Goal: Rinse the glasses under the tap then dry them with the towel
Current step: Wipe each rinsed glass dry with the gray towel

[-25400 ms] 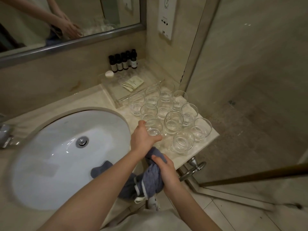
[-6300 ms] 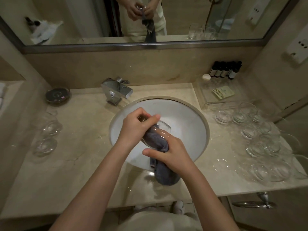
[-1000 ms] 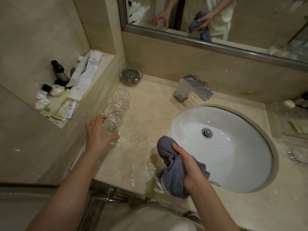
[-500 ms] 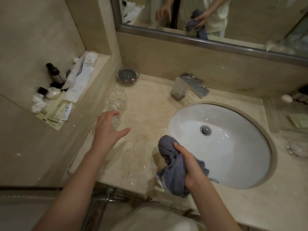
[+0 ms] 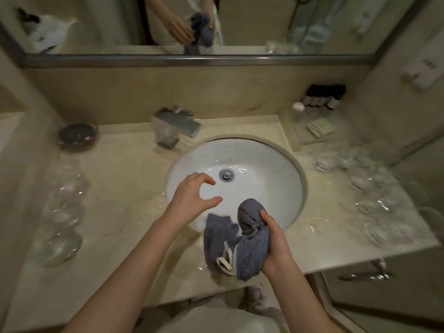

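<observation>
The person stands square to the vanity counter, a beige marble top with an oval white basin set in it. The whole view is blurred by motion, so fine detail is poor.

Left hand: over the left part of the basin, holding nothing. Thumb and fingers are spread apart in a loose curve, as if shaped round a tumbler, with clear space between them.

Right hand: over the front rim of the basin, fingers wrapped round a bunched grey-blue towel. The towel's upper end stands above the thumb; a loose fold hangs to the left, and a white hanging loop shows at its lower edge.

Glasses: two groups, on opposite sides of the basin. A short row of clear glasses on the left runs along the counter's left side, front to back, well apart from both hands. A larger cluster of clear glasses on the right covers the right wing of the counter. Blur prevents a count of either group.

Other fixtures: a square chrome tap behind the basin, left of centre, with no water visible. A dark round dish at the back left. A row of small dark-capped bottles at the back right, with a pale green packet in front of them. The mirror above reflects both hands and the towel.
</observation>
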The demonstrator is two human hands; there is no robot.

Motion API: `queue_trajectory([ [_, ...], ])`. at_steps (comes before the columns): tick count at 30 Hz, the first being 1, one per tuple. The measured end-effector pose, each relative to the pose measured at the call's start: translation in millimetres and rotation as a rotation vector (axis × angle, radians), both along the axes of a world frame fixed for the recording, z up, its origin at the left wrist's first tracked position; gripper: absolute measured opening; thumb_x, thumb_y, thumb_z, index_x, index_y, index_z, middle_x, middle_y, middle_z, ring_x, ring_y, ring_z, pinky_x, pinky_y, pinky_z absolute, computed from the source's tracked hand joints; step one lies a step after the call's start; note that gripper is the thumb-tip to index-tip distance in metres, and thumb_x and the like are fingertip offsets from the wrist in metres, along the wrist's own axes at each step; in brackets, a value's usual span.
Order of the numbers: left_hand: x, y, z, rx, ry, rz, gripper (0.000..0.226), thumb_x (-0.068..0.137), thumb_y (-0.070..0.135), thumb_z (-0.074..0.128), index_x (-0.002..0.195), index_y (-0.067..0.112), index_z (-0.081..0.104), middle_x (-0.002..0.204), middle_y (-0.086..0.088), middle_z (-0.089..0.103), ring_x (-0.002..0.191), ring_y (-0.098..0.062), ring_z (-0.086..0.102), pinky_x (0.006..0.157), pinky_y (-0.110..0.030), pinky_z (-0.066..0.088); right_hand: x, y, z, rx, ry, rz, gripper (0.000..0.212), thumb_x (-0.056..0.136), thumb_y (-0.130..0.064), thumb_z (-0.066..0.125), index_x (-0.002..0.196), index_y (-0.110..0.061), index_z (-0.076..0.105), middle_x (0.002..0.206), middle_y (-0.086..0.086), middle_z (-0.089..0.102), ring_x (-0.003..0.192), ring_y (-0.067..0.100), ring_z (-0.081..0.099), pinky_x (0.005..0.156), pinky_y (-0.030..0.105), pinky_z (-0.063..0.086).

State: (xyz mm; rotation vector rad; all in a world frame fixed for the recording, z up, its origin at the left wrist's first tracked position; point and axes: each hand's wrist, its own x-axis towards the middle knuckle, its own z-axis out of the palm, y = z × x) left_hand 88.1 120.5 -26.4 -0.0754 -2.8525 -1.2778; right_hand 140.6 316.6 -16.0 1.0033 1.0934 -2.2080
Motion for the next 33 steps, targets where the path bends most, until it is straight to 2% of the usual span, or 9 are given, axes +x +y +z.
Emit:
queue_trajectory([
  [2, -13, 33, 1, 0.012, -0.024, -0.055, 0.036, 0.077, 0.026, 0.081, 0.106, 0.015, 0.065, 0.110, 0.006, 0.058, 0.103, -0.011, 0.050, 0.088, -0.020, 0.034, 1, 26, 0, 0.017, -0.005, -0.084, 0.037, 0.096, -0.037, 0.050, 0.100, -0.005, 0.067, 0.077, 0.017, 0.073, 0.061, 0.029, 0.070, 0.065, 0.039, 0.049],
  [5, -32, 83, 1, 0.037, -0.065, -0.141, 0.035, 0.079, 0.027, 0.080, 0.108, 0.016, 0.064, 0.112, 0.007, 0.058, 0.108, -0.011, 0.052, 0.094, -0.021, 0.038, 3, 65, -2, 0.027, -0.018, -0.194, 0.035, 0.096, -0.037, 0.049, 0.104, -0.007, 0.065, 0.074, 0.015, 0.073, 0.064, 0.029, 0.069, 0.066, 0.039, 0.047],
  [9, -51, 151, 0, 0.072, -0.127, -0.231, 0.035, 0.081, 0.026, 0.079, 0.110, 0.016, 0.063, 0.110, 0.010, 0.056, 0.104, -0.006, 0.049, 0.088, -0.016, 0.035, 3, 117, -4, 0.018, -0.055, -0.277, 0.038, 0.097, -0.039, 0.047, 0.099, -0.005, 0.065, 0.074, 0.017, 0.073, 0.060, 0.031, 0.070, 0.068, 0.041, 0.046],
  [12, -68, 198, -3, 0.084, -0.173, -0.276, 0.039, 0.080, 0.026, 0.079, 0.113, 0.014, 0.062, 0.113, 0.007, 0.058, 0.103, -0.006, 0.050, 0.086, -0.015, 0.034, -1, 153, -9, 0.032, -0.117, -0.328, 0.042, 0.094, -0.041, 0.053, 0.105, -0.003, 0.066, 0.081, 0.020, 0.073, 0.075, 0.036, 0.068, 0.075, 0.043, 0.049],
  [17, -119, 257, -12, 0.104, -0.217, -0.165, 0.053, 0.074, 0.023, 0.085, 0.118, 0.005, 0.060, 0.117, -0.008, 0.063, 0.107, -0.017, 0.057, 0.088, -0.022, 0.039, -15, 201, -18, 0.029, -0.157, -0.332, 0.037, 0.091, -0.039, 0.059, 0.108, -0.007, 0.066, 0.084, 0.019, 0.073, 0.088, 0.037, 0.064, 0.077, 0.042, 0.050],
  [21, -163, 289, -10, 0.101, -0.272, -0.081, 0.068, 0.072, 0.023, 0.087, 0.127, 0.005, 0.052, 0.113, -0.006, 0.057, 0.111, -0.023, 0.057, 0.084, -0.024, 0.039, -31, 226, -25, 0.018, -0.187, -0.269, 0.042, 0.087, -0.039, 0.065, 0.115, -0.008, 0.065, 0.096, 0.020, 0.073, 0.090, 0.036, 0.066, 0.076, 0.041, 0.052],
  [24, -188, 310, -9, 0.034, -0.284, -0.067, 0.081, 0.070, 0.025, 0.088, 0.136, 0.007, 0.043, 0.127, -0.011, 0.055, 0.119, -0.025, 0.053, 0.086, -0.027, 0.040, -43, 236, -29, 0.004, -0.203, -0.217, 0.045, 0.084, -0.039, 0.067, 0.115, -0.006, 0.066, 0.101, 0.021, 0.072, 0.092, 0.036, 0.066, 0.078, 0.041, 0.053],
  [28, -210, 335, -15, -0.080, -0.306, -0.113, 0.098, 0.067, 0.026, 0.089, 0.145, 0.010, 0.032, 0.139, -0.015, 0.049, 0.128, -0.030, 0.047, 0.097, -0.033, 0.040, -54, 243, -34, -0.032, -0.188, -0.142, 0.041, 0.088, -0.038, 0.063, 0.111, -0.004, 0.067, 0.089, 0.017, 0.073, 0.075, 0.030, 0.069, 0.065, 0.033, 0.054],
  [33, -219, 353, -31, -0.084, -0.312, -0.083, 0.094, 0.067, 0.022, 0.090, 0.140, 0.009, 0.033, 0.133, -0.017, 0.049, 0.120, -0.030, 0.050, 0.086, -0.030, 0.039, -65, 248, -38, -0.055, -0.151, -0.111, 0.039, 0.090, -0.036, 0.062, 0.109, -0.002, 0.068, 0.071, 0.012, 0.070, 0.058, 0.021, 0.067, 0.054, 0.026, 0.052],
])
